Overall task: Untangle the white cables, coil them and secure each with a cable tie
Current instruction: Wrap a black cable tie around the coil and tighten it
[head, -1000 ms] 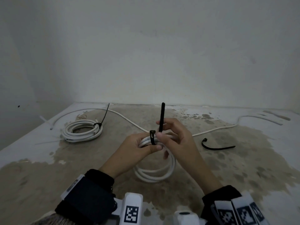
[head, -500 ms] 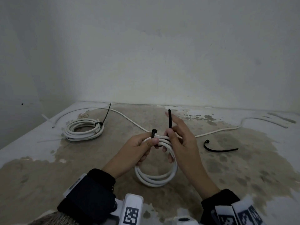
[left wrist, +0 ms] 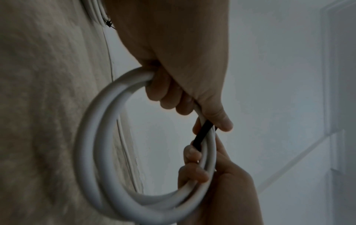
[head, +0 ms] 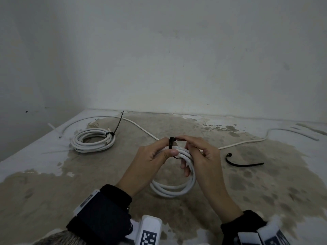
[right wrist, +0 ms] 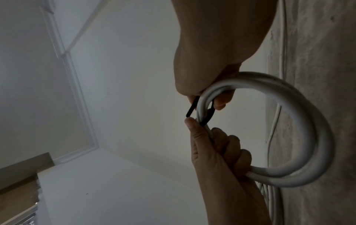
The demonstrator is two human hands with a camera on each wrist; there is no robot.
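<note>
The left hand (head: 150, 156) grips the white coil (head: 174, 189) above the table's (head: 53, 183) middle, thumb pressed beside the black tie (head: 171, 142) looped round it; the right hand (head: 201, 154) pinches the tie's end, lower fingers curled through the coil; a tied coil (head: 92, 142) lies near the far left corner; a spare tie (head: 242, 162) lies right.

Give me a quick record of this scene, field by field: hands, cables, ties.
left hand: grips held coil
right hand: pinches black tie looped round held coil
tie on held coil: looped, loose in right wrist view
tied coil: on floor, far left
loose cable: uncoiled, behind hands
spare tie: floor, right
</note>
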